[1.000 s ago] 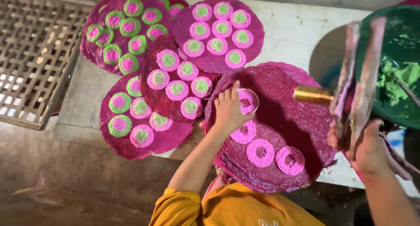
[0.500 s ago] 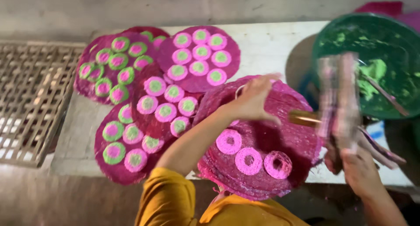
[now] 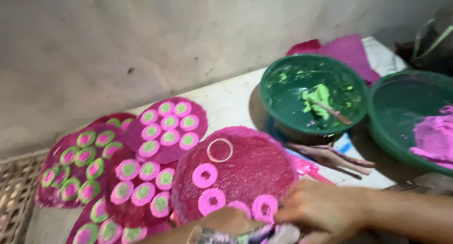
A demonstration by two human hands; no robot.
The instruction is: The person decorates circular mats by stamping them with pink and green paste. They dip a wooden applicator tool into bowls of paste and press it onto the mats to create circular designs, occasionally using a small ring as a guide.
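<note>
Both hands, right hand (image 3: 325, 208) and left hand (image 3: 231, 220), pinch the near edge of the magenta disc (image 3: 236, 171) on the surface (image 3: 231, 102). Green bowl (image 3: 314, 95) holds green paste with a stick, and the other bowl (image 3: 415, 116) has pink paste.

Glittery magenta disc (image 3: 250, 168) with pale pink rings, neighbouring magenta discs (image 3: 165, 126) dotted with pink-and-green circles, dark green bowl (image 3: 283, 112) smeared with lime-green paste (image 3: 318, 97), second green bowl (image 3: 391, 130) holding lilac-pink paste (image 3: 436, 138), grey wall (image 3: 165, 41)

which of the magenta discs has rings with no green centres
The magenta disc nearest both hands, at the front right of the group. It carries only pink rings and one bare ring outline; the other discs' rings are filled green.
</note>
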